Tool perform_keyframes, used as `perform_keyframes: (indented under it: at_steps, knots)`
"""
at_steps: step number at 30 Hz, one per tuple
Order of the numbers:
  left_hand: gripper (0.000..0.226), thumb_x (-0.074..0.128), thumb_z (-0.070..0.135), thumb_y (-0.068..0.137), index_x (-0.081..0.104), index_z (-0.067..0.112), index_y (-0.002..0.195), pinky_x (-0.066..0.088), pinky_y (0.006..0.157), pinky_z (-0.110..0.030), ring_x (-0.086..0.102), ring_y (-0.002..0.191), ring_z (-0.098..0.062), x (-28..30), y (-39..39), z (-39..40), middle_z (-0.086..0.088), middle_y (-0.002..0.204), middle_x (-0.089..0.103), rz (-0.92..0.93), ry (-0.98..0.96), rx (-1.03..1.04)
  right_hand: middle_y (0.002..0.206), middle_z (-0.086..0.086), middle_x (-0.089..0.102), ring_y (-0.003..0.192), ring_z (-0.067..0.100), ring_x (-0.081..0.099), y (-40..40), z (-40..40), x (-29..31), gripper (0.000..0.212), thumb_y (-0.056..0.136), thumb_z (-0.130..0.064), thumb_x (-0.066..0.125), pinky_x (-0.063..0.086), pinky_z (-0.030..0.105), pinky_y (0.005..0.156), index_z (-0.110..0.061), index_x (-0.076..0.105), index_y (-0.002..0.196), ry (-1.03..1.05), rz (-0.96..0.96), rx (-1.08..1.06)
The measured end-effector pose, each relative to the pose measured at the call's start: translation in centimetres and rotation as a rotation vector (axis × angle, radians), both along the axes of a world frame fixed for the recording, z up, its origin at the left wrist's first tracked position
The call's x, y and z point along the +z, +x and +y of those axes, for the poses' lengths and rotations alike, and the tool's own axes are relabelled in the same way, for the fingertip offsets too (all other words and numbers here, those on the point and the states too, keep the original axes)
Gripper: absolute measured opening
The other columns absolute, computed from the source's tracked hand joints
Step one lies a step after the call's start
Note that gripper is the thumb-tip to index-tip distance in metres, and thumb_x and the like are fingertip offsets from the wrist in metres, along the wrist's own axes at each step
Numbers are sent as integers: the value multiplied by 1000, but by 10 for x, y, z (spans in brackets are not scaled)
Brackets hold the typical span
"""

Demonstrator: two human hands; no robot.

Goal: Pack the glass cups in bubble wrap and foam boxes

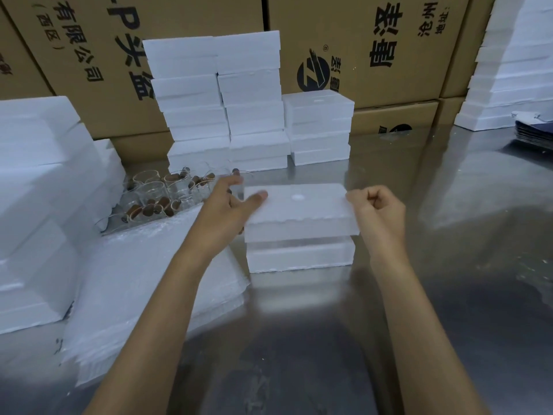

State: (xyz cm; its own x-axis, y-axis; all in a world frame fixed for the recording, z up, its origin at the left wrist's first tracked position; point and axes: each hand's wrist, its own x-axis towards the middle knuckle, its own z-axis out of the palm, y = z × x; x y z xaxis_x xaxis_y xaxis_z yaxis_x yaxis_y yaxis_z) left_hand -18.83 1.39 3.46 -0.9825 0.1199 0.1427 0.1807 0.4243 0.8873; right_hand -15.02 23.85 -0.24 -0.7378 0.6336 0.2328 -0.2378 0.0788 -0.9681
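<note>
Soft, even light — dull glare on the steel table (pixel 449 280), blurred, bowed edges.

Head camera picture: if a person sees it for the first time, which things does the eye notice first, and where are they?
First the two hands at the centre: the left hand holds the left end of a white foam lid over a foam box, and the right hand is curled at its right end. Behind stand stacks of foam boxes against cardboard cartons. At the left lie glass cups beside bubble wrap.
</note>
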Motion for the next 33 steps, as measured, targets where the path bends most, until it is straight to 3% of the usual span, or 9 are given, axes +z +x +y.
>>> perform_keyframes:
  at_steps: [5, 8, 10, 13, 15, 18, 28, 32, 33]
  knots:
    - [51, 65, 54, 89, 49, 34, 133, 43, 68, -22, 53, 71, -5, -17, 0, -2, 4, 79, 46, -63, -34, -5, 54, -7, 34, 44, 4, 28, -2, -3, -8, 32, 84, -15, 63, 29, 21, 47, -18, 40, 62, 45, -150, 23]
    - [52, 63, 53, 91, 47, 39, 137, 40, 69, -19, 51, 92, 4, -21, -2, 0, 6, 110, 53, -144, 36, -13, 58, -7, 36, 42, 2, 32, -2, -7, -9, 27, 85, -16, 62, 30, 13, 42, -17, 42, 67, 31, -147, 20]
    - [58, 62, 52, 92, 39, 40, 144, 40, 70, -18, 49, 90, 8, -21, -2, 1, 14, 108, 51, -226, 103, -44, 65, -8, 43, 47, 0, 39, -2, -7, -10, 19, 87, -23, 63, 32, 8, 41, -17, 48, 75, 22, -182, 31]
    - [67, 62, 50, 93, 32, 34, 151, 47, 96, -32, 57, 106, -12, -21, -4, 2, 12, 125, 51, -316, 157, -39, 75, -9, 52, 63, 4, 48, -1, -2, -8, 20, 89, -36, 62, 38, 16, 53, -17, 58, 88, 7, -291, 72]
    - [67, 62, 49, 94, 33, 30, 151, 45, 106, -42, 55, 119, -21, -21, -4, 4, 4, 141, 47, -344, 156, -22, 67, -9, 48, 61, 11, 44, 1, -1, -8, 27, 88, -41, 59, 33, 24, 55, -19, 55, 73, 3, -346, 116]
    - [61, 60, 48, 95, 37, 28, 148, 49, 96, -37, 59, 115, -20, -22, -2, 7, 3, 139, 51, -329, 153, -5, 64, -2, 34, 62, 18, 32, 2, -1, -8, 41, 88, -41, 56, 28, 28, 56, -20, 33, 61, 10, -364, 142]
    - [38, 50, 45, 100, 53, 31, 135, 47, 99, -32, 59, 112, -11, -34, 7, 16, 16, 118, 59, -170, 161, 39, 73, 4, 43, 70, 20, 40, 7, -9, -4, 38, 86, -47, 56, 33, 34, 63, -13, 45, 74, -14, -346, 122]
    - [16, 55, 35, 100, 60, 42, 114, 52, 77, -10, 63, 94, 13, -21, 12, 12, 19, 118, 64, -110, 292, 50, 94, 6, 67, 90, 27, 64, 14, -14, 9, 37, 81, -47, 71, 53, 51, 89, -12, 66, 94, -137, -253, 181]
    - [21, 56, 35, 100, 61, 42, 119, 53, 83, -12, 62, 100, 13, -16, 13, 11, 17, 123, 64, -89, 317, 67, 100, 8, 69, 93, 29, 66, 17, -15, 13, 39, 80, -47, 72, 54, 52, 89, -14, 66, 99, -153, -239, 219]
